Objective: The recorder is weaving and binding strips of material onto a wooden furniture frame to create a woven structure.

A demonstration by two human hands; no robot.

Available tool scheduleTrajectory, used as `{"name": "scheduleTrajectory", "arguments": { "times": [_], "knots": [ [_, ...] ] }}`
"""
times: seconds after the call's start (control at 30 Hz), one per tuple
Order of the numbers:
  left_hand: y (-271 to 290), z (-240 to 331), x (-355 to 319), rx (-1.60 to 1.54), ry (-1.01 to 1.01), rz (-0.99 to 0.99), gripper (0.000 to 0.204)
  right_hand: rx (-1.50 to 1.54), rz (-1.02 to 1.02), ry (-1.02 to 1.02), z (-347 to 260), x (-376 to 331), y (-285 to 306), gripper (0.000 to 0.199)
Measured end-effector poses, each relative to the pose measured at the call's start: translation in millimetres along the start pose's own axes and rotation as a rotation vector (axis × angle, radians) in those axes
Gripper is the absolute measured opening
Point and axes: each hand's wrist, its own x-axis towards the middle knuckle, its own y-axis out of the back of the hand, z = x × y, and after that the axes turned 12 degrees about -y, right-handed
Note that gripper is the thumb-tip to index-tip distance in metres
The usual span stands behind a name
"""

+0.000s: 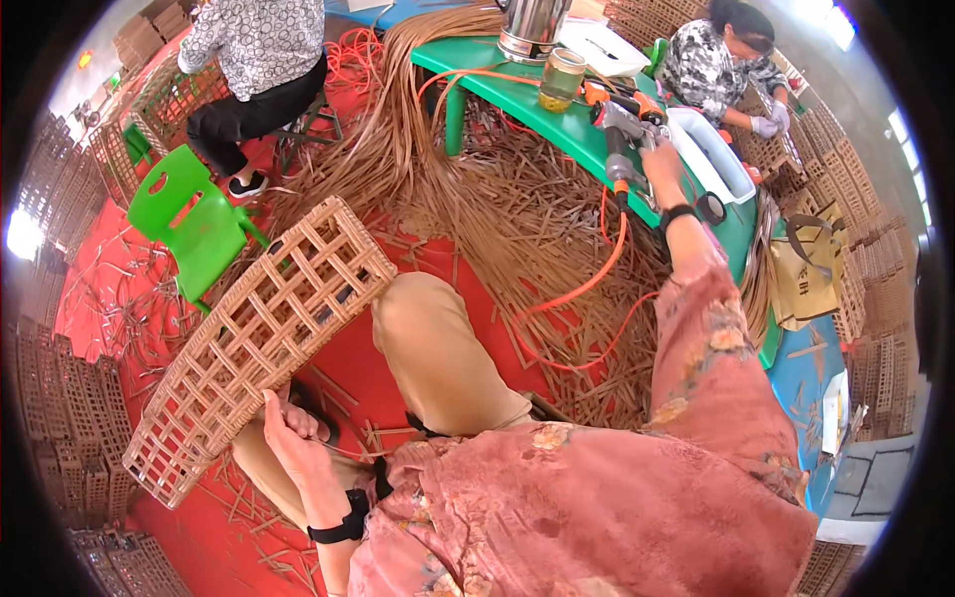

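A long brown woven basket with an open lattice lies tilted across my left knee. My left hand is closed on its near edge, the fingers partly hidden beneath it. My right arm stretches out to the green table. There my right hand is closed round the handle of a grey air nail gun, fed by an orange hose. Beside that hand are a white plastic tray and another orange-and-black tool.
A glass jar, a metal pot and a white box stand on the table. Loose brown strips cover much of the red floor. A green chair is at left. Two people work nearby, one wearing gloves. Stacked baskets line the sides.
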Motion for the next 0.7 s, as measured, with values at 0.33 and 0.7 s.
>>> {"name": "scheduleTrajectory", "arguments": {
  "times": [0.33,0.7],
  "knots": [
    [27.0,-1.1,-0.4,0.009,0.073,-0.117,0.036,-0.881,0.506,0.902,210.2,-30.7,4.1,0.013],
    [55.8,14.6,-30.9,0.000,0.114,-0.178,0.028,-0.480,-0.011,-0.058,109.2,-71.8,80.9,0.037]
  ]
}}
